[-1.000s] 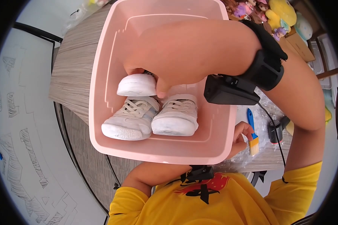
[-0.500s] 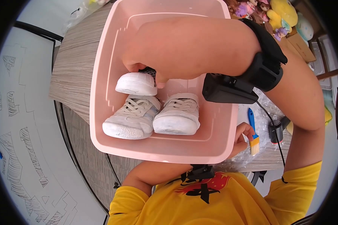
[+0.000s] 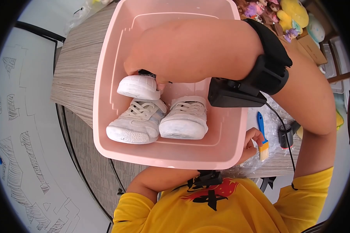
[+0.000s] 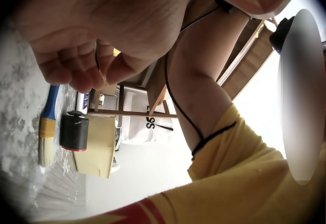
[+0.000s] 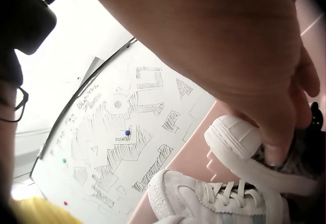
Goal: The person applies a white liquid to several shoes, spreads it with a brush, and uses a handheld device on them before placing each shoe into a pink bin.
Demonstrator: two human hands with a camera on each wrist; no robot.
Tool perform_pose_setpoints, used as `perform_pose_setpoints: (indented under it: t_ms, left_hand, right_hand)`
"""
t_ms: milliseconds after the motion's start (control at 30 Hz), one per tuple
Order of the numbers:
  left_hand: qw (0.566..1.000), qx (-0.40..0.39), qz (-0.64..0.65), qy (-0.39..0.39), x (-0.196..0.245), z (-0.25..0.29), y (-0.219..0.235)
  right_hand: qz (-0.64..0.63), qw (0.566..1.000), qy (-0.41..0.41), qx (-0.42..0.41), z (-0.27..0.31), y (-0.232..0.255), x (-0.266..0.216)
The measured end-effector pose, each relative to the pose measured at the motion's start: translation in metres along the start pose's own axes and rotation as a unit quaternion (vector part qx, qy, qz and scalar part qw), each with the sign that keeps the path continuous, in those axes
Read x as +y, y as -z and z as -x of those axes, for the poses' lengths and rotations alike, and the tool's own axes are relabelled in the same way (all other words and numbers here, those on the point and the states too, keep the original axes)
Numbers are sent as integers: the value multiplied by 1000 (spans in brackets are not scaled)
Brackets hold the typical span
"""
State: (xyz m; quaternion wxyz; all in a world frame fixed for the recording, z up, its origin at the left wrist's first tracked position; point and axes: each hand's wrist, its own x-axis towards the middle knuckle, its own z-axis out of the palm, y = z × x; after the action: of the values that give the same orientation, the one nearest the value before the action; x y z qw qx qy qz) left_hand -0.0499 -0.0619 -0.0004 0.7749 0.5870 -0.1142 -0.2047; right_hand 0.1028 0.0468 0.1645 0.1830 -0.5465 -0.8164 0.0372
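Observation:
My right hand reaches into a pink bin and grips a shoe with a white toe and a dark patterned part. The right wrist view shows the thumb of the right hand pressed on the dark part behind the white toe. Just below the gripped shoe, two white laced sneakers lie side by side, toes toward my body. My left hand is outside the bin at its lower right edge, fingers loosely curled; the left wrist view shows nothing in the left hand.
A blue-handled brush and a black cylinder lie right of the bin on clear plastic wrap. Dolls and a yellow plush are at the upper right. A whiteboard with drawings stands left of the wood-grain table.
The right hand and its shoe have shifted slightly left, and the shoe's toe has tilted. The bin and its two sneakers have moved slightly right. The left hand is almost unmoved.

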Motion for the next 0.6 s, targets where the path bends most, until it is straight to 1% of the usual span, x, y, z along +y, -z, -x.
perform_pose_setpoints:
  t_ms: [67,133,233,300,400,467,533,567,600]
  left_hand:
    - [1000,-1,1,3,2,0,0]
    - [1000,1,-12,-2,2,1,0]
    - [1000,2,-15,-8,-1,0,-1]
    - [1000,0,-13,-8,-1,0,-1]
    - [1000,0,-17,-7,-1,1,-1]
    - [1000,0,-19,-7,-1,1,-1]
    - [1000,0,-23,-7,-1,1,-1]
    - [1000,0,-25,-7,-2,1,-1]
    - [1000,0,-27,-8,-2,1,-2]
  right_hand:
    - [-8,996,-69,-62,-3,14,-15]
    - [-22,993,-88,-80,-4,15,-15]
    - [-42,997,-45,-43,-1,2,2]
    - [-38,999,-20,-19,-1,1,4]
    - [-48,997,-55,-39,-1,8,-1]
    - [-35,989,-107,-97,-5,17,-11]
    - [-76,973,-153,-157,-13,31,-17]
    - [-124,959,-172,-187,-18,40,-17]
    - [-142,960,-166,-177,-17,40,-19]
